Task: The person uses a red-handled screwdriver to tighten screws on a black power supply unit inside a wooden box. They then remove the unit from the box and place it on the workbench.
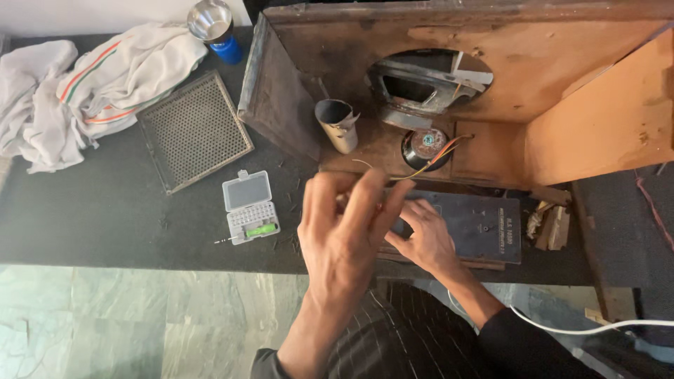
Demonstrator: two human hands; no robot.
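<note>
2 hands work at the near edge of the black bench (105,210). Our left hand (347,231) is raised toward the camera, fingers loosely curled w/ tips drawn together; it appears to pinch a thin wire (372,168), but we cannot tell for sure, since the fingers hide the contact. Our right hand (425,235) lies lower, fingers bent and pressing on the dark flat panel (484,224), prob. to steady it against the bench.

The panel sits just in front of the open wooden cabinet (491,84), which lies on its side so the interior faces us. Inside, 1 round speaker magnet (425,144) trails coloured leads (442,154) toward the hands; 1 oval cut-out (428,81) shows above it. 1 cardboard tube (337,123) leans just left of the magnet.

Well to the left: 1 small clear bit case (249,207), lid open for access; 1 perforated grille (193,130); a white cloth (91,84); 1 metal cup (210,21). A white cable (583,328) runs off at lower right.
</note>
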